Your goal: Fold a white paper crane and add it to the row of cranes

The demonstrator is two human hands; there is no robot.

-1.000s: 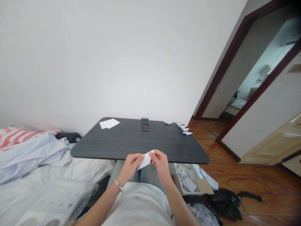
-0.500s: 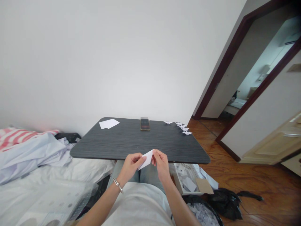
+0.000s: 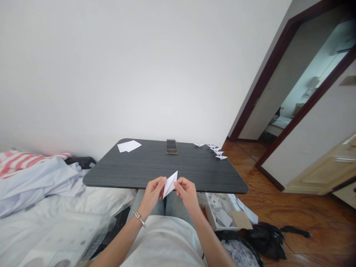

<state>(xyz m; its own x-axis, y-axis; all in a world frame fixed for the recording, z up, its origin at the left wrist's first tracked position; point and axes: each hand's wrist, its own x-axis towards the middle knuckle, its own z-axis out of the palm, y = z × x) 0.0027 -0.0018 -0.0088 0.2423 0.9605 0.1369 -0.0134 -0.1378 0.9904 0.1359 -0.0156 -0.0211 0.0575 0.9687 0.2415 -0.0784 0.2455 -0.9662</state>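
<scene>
As we hold a folded white paper (image 3: 170, 184) at the near edge of the dark table (image 3: 125, 170), our left hand (image 3: 153, 190) clamps its left side between thumb and fingers, while our right hand (image 3: 186, 189) pinches its right edge the same way. We seem to be midway through the folding, and the next move probably calls for lining up the edges before pressing a crease.
</scene>
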